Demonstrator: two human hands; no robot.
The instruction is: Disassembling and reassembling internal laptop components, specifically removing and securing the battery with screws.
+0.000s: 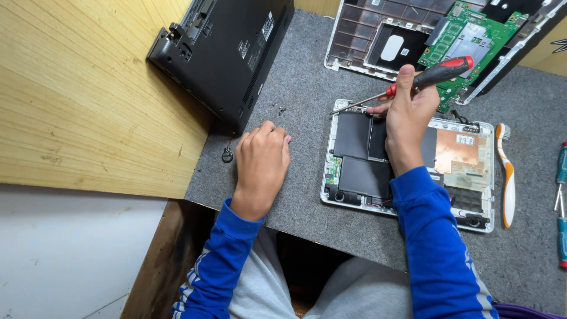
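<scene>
Screwdriver [413,80] work is the step in hand, by my judgement: the right hand [407,121] has its grip closed around the red-and-black handle, shaft pointing left and slightly down, tip just above the top edge of the small opened device [466,171] lying on the grey mat [295,177] of the desk. The left hand [263,159] rests knuckles-up on the mat beside the device, fingers curled under; its grip looks closed, and nothing shows in it, though the palm side is out of sight.

To do this well, the tip should sit square in the screw head before any turn, with light downward pressure, and the left hand would serve better steadying the device's frame than lying apart from it. Loose screws want one fixed spot; dark specks [277,109] already lie near the black laptop [227,47] that stands tilted at the desk's rear.

Hard to make out: the exact screw under the tip, which the right hand partly covers along with the middle of the dark battery cells [354,156]. Whether the specks are screws is too small to tell. A ring-shaped bit [227,155] lies by the laptop's corner, its kind unclear. A second opened chassis with a green board [466,44] is cut off at the top edge, and tools [561,201] beyond the toothbrush [506,177] are cut off at the right.
</scene>
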